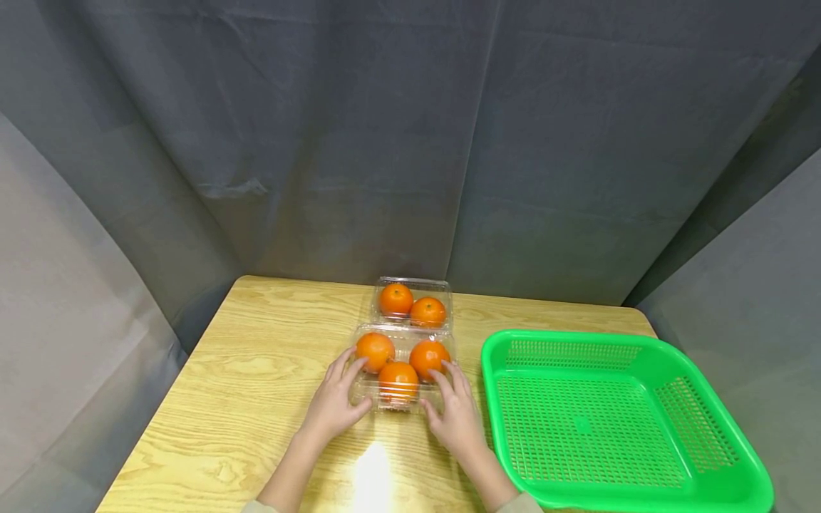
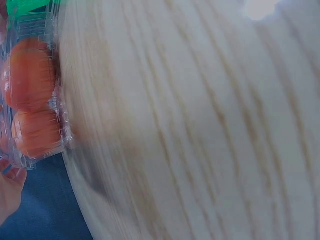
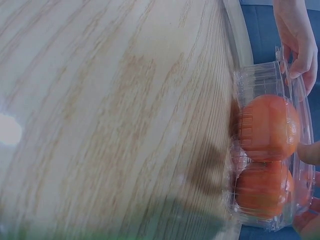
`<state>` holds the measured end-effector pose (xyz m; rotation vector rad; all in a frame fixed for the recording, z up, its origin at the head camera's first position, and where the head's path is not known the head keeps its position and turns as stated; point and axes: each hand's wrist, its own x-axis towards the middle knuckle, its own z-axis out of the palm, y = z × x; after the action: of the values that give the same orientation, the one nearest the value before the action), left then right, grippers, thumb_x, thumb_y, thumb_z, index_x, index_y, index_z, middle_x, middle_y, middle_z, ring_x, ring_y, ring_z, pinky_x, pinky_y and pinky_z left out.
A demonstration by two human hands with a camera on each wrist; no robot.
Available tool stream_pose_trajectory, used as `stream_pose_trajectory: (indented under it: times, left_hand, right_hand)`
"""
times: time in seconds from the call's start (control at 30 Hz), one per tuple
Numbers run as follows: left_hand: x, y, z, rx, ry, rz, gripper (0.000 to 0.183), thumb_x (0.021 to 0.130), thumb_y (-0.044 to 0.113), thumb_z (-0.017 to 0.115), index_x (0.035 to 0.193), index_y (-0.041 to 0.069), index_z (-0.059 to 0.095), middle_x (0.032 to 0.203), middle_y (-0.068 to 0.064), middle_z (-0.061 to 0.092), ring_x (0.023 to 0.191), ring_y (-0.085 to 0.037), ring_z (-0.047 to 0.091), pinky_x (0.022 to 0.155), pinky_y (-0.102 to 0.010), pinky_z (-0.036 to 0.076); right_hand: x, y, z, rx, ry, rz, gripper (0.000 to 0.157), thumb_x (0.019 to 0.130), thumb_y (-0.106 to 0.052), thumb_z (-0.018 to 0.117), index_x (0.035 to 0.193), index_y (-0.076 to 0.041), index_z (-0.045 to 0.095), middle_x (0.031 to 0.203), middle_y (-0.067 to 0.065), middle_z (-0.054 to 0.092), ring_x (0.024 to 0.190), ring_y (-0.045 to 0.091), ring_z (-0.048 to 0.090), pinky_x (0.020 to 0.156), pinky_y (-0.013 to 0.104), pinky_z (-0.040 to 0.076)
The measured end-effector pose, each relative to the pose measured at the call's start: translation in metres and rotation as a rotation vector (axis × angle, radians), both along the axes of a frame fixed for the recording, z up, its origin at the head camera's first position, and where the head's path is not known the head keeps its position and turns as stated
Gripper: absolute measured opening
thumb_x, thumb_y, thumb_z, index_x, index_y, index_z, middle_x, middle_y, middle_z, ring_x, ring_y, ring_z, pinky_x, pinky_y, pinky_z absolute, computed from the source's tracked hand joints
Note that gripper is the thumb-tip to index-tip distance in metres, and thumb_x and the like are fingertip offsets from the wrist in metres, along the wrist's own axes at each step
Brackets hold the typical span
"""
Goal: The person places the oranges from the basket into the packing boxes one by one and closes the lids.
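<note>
A clear plastic clamshell box (image 1: 402, 345) with three oranges, the nearest orange (image 1: 398, 382) at its front, stands on the table between my hands. My left hand (image 1: 335, 401) holds its left side, fingers along the edge and thumb near the front corner. On the right side my right hand (image 1: 457, 415) holds it the same way. In the right wrist view, the left hand (image 3: 299, 45) pinches the box's edge, and two oranges show through the plastic. Directly behind stands a second clear box (image 1: 420, 286) with two oranges visible.
A green plastic basket (image 1: 590, 420) with mesh bottom and sides stands to the right of the boxes. The wooden table (image 1: 256, 356) ends at the back against a dark grey curtain (image 1: 359, 142). Light grey cloth hangs at both sides.
</note>
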<state>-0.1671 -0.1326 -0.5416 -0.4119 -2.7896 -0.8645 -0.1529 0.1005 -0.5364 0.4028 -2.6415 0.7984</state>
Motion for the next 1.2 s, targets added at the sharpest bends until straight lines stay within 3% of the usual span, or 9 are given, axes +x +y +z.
stream_pose_trajectory:
  times: [0.4, 0.6, 0.77, 0.93, 1.2]
  left_hand:
    - [0.0, 0.001, 0.0, -0.012, -0.001, 0.0, 0.068, 0.074, 0.029, 0.069, 0.135, 0.013, 0.042, 0.147, -0.011, 0.024, 0.131, -0.034, 0.029, 0.09, -0.059, 0.04]
    - [0.001, -0.001, 0.004, -0.019, -0.002, -0.007, 0.067, 0.074, 0.027, 0.069, 0.134, 0.012, 0.043, 0.146, -0.012, 0.026, 0.13, -0.035, 0.029, 0.094, -0.06, 0.034]
    - [0.0, -0.004, 0.01, -0.047, 0.047, -0.016, 0.066, 0.072, 0.025, 0.07, 0.132, 0.011, 0.045, 0.143, -0.011, 0.033, 0.128, -0.034, 0.032, 0.102, -0.056, 0.026]
    - [-0.003, -0.006, 0.024, -0.039, 0.13, -0.024, 0.062, 0.074, 0.026, 0.068, 0.13, 0.008, 0.047, 0.138, -0.012, 0.039, 0.126, -0.033, 0.035, 0.104, -0.054, 0.025]
    - [-0.022, -0.017, 0.066, -0.052, 0.261, 0.0, 0.055, 0.079, 0.028, 0.059, 0.129, 0.007, 0.048, 0.135, -0.013, 0.042, 0.123, -0.032, 0.038, 0.103, -0.051, 0.027]
  right_hand:
    - [0.001, 0.0, 0.002, 0.013, -0.008, 0.0, 0.051, 0.075, -0.019, 0.074, 0.121, -0.006, 0.055, 0.134, 0.018, 0.042, 0.127, 0.037, 0.035, 0.1, 0.05, 0.034]
    - [0.008, -0.001, 0.013, 0.023, 0.014, 0.016, 0.045, 0.077, -0.02, 0.071, 0.117, -0.004, 0.058, 0.131, 0.021, 0.045, 0.123, 0.04, 0.039, 0.098, 0.052, 0.036]
    - [0.018, 0.003, 0.04, 0.026, 0.04, 0.03, 0.043, 0.076, -0.019, 0.072, 0.115, -0.008, 0.059, 0.13, 0.018, 0.047, 0.121, 0.038, 0.043, 0.094, 0.052, 0.04]
    - [0.023, 0.016, 0.069, 0.018, 0.123, 0.053, 0.044, 0.072, -0.013, 0.074, 0.113, -0.006, 0.059, 0.125, 0.018, 0.05, 0.115, 0.034, 0.047, 0.093, 0.05, 0.041]
    - [0.017, 0.057, 0.125, 0.026, 0.273, 0.047, 0.042, 0.074, -0.009, 0.07, 0.114, -0.003, 0.059, 0.121, 0.019, 0.054, 0.111, 0.035, 0.05, 0.089, 0.052, 0.043]
